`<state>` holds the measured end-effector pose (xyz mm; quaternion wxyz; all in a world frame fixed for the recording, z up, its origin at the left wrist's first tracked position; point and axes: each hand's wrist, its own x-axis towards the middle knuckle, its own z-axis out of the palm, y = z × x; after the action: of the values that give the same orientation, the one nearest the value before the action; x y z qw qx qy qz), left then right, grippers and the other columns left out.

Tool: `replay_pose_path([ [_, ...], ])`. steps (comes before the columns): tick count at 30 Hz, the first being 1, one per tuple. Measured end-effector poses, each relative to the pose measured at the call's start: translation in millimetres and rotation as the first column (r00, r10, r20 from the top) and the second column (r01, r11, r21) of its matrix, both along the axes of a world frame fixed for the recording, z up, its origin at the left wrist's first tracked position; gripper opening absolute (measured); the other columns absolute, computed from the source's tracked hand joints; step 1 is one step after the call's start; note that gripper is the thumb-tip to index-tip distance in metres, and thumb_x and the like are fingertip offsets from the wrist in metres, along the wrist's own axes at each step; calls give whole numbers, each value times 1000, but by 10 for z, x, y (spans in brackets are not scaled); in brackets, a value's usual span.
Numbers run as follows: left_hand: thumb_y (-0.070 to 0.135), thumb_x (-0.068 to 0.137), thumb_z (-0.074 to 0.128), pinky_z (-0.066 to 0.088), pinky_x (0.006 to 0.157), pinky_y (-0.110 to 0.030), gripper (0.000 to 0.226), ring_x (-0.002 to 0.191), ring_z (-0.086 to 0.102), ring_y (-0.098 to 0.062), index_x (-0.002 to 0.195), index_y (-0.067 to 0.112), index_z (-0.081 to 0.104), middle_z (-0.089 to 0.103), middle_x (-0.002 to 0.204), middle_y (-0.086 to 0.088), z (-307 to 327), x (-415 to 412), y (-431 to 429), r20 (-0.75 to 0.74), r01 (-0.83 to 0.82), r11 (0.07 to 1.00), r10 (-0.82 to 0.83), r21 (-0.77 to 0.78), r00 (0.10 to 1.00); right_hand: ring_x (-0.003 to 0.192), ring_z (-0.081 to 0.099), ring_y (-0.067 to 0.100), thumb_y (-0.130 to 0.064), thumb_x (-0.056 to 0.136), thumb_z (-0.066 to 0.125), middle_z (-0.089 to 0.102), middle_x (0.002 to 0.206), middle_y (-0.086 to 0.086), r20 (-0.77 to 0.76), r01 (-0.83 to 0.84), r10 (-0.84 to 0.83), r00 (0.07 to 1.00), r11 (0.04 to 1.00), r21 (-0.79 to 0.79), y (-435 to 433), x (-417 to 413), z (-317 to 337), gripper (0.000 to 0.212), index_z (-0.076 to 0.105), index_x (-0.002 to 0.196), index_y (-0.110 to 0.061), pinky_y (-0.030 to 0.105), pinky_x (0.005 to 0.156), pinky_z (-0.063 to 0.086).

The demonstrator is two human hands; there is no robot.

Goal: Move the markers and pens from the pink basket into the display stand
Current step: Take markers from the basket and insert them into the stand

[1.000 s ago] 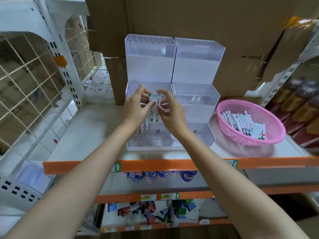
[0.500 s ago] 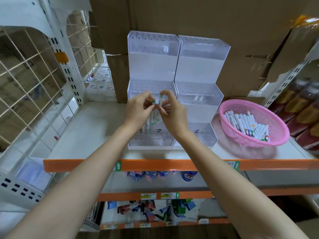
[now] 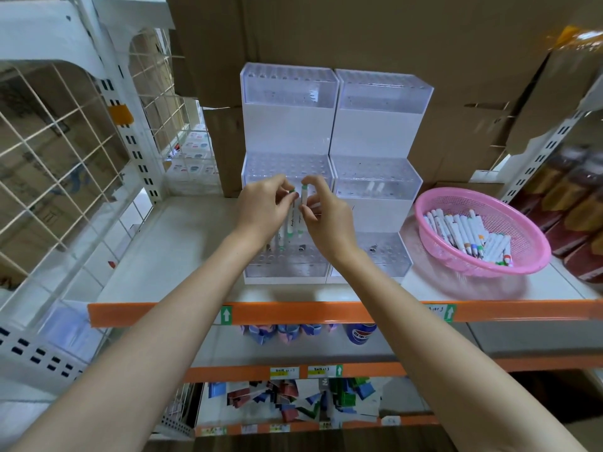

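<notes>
Two clear tiered display stands (image 3: 375,132) sit side by side on the shelf, their steps full of holes. My left hand (image 3: 264,208) pinches the top of a white marker with a green cap (image 3: 289,228) that stands over the lowest step of the left stand. My right hand (image 3: 326,212) pinches a second white marker (image 3: 304,197) right beside it. The two hands almost touch. A pink basket (image 3: 522,265) at the right holds several white markers (image 3: 463,231) with coloured caps.
The shelf has an orange front edge (image 3: 326,311). Cardboard boxes (image 3: 359,34) fill the back. A wire grid panel (image 3: 62,158) stands at the left and bottles (image 3: 574,203) at the far right. Packaged goods lie on the lower shelves.
Both hands have closed in on the two markers and dropped slightly toward the lowest step of the left stand. The basket has not moved.
</notes>
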<state>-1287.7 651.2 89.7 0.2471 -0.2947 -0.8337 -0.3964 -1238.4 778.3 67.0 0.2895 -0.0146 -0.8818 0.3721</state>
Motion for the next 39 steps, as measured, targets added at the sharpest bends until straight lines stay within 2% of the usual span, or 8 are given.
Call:
replay_pose_path([
  [4,14,86,68,51,67,-29,9,76,67,-22,89,6,69,72,82,-8,6,-8,21,30,-2,1000,2,-27,1000,73,65,19,-5,88,62,65,79,4,7,6,-6,1000,1000,-15,2,2,-7,33,53,116,-20,41,69,56],
  [7,14,87,64,52,65,-33,6,76,66,-24,87,10,70,72,81,-5,-59,-12,26,37,16,995,-13,-103,999,73,67,21,-7,88,62,69,80,3,17,7,-7,1000,1000,-15,0,3,-22,30,52,112,-21,41,68,55],
  [11,13,86,65,52,63,-38,5,75,64,-27,84,9,68,71,80,-5,-162,-18,25,20,21,995,-20,-98,1000,72,67,19,-8,89,63,71,81,1,25,11,-10,1000,1000,-22,23,18,-20,28,51,110,-22,39,67,55],
  [15,6,82,69,47,60,-31,2,73,62,-26,80,6,68,67,78,-6,-209,-42,-23,-41,58,987,-65,-150,997,72,68,18,-7,89,61,72,81,1,33,3,-2,999,1000,-15,41,16,-26,29,49,108,-25,39,68,56],
  [22,-1,78,69,53,59,-41,6,76,61,-26,78,5,66,65,81,-6,-256,-52,-80,-104,96,975,-119,-202,987,72,66,20,-5,90,60,70,79,-1,32,4,-4,999,1000,9,39,30,2,25,53,111,-16,38,70,55],
  [27,5,79,65,51,63,-38,7,79,59,-29,81,5,72,65,84,-6,-266,-37,-143,-164,80,979,-111,-189,980,68,61,34,-4,89,55,66,69,11,28,6,-8,1000,998,70,48,-23,19,21,49,106,-16,43,63,54],
  [36,17,84,49,50,68,-36,27,82,58,-29,92,7,72,64,86,-6,-260,-3,-241,-132,85,968,-118,-236,984,59,42,34,0,84,55,53,59,11,73,19,-29,997,991,135,47,-28,-86,21,47,100,-10,34,53,38],
  [39,11,84,52,51,69,-38,24,84,58,-28,98,7,71,64,88,-6,-243,23,-233,-111,71,970,-98,-231,989,59,41,34,1,83,54,52,59,11,81,19,-31,996,990,141,43,-39,-87,21,46,98,-11,36,53,41],
])
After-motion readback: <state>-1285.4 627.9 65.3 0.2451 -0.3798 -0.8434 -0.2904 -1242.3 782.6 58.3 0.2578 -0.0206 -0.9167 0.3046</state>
